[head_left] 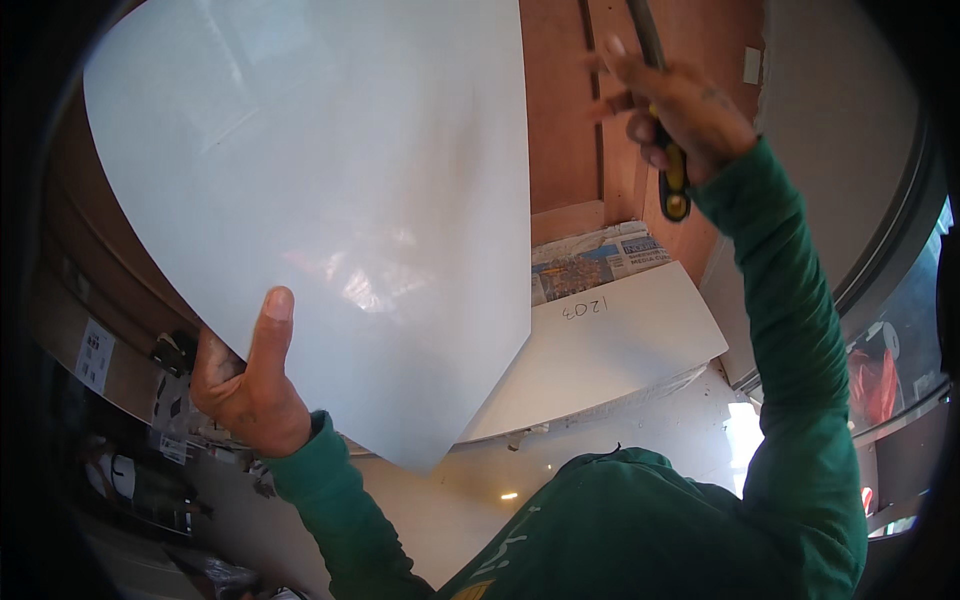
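A large glossy white panel [330, 200] fills the left and middle of the view, tilted up in front of me. My left hand [255, 385] grips its lower left edge, thumb on the shiny face and the other fingers hidden behind it. Up at the right, my right hand [690, 115] is closed on a tool with a black-and-yellow handle [674, 185]. A long dark grey shaft rises from that handle and runs out of the top of the view, so the tool's far end is hidden. Some fingers of this hand are blurred.
Beneath the panel lies another white board [600, 350] with handwriting on it, on newspaper [600, 265]. Reddish-brown wooden panelling [565, 120] stands behind. A grey surface [850, 130] rises at the right, and a red plastic bag [873, 390] shows beyond it.
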